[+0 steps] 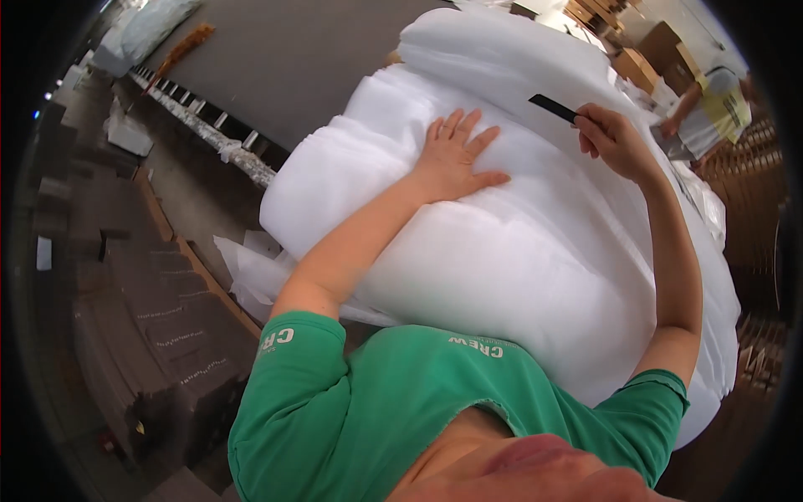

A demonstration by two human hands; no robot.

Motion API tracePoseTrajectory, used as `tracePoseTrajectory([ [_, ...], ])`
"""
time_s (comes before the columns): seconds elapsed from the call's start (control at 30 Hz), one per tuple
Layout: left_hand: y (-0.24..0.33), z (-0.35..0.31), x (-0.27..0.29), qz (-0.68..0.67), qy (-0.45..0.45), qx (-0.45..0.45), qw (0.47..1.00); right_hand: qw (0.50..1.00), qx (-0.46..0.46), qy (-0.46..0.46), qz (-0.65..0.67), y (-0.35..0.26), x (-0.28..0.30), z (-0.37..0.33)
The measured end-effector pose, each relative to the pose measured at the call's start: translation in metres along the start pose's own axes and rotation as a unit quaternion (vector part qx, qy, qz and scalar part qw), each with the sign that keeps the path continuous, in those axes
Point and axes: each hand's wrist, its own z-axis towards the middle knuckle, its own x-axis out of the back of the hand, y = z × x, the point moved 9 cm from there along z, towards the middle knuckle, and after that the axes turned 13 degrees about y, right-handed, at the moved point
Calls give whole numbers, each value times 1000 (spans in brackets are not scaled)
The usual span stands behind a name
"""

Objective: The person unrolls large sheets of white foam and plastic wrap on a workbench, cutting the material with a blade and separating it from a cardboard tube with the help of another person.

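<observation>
A big, soft mound of white foam sheeting (502, 243) lies in folded layers right in front of my body. Pressed flat on its top is my left hand (452, 163), open with the fingers spread and holding nothing. My right hand (613, 138) is raised over the right part of the sheeting, its fingers closed round a flat black knife (552, 108). The knife's slanted tip points left, toward the far folds, and appears apart from the sheeting. My fingers hide its handle end.
A dark grey flat surface (276, 58) with a metal-framed edge lies beyond on the left, with clear plastic bags (155, 29) on it. Stacked dark cartons (159, 335) stand at the left. Far right, a person (715, 113) is near cardboard boxes (644, 67).
</observation>
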Motion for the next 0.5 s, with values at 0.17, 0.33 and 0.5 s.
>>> tracePoseTrajectory([
  [0.17, 14, 1, -2, -33, 3, 4, 999, 983, 160, 18, -93, -39, -64, 27],
  [0.33, -1, -3, -3, -7, 16, 24, 1000, 952, 249, 20, -175, -20, -92, 72],
  [0.5, -5, -3, -4, -22, 25, 26, 999, 902, 192, -66, -381, -26, -101, 59],
])
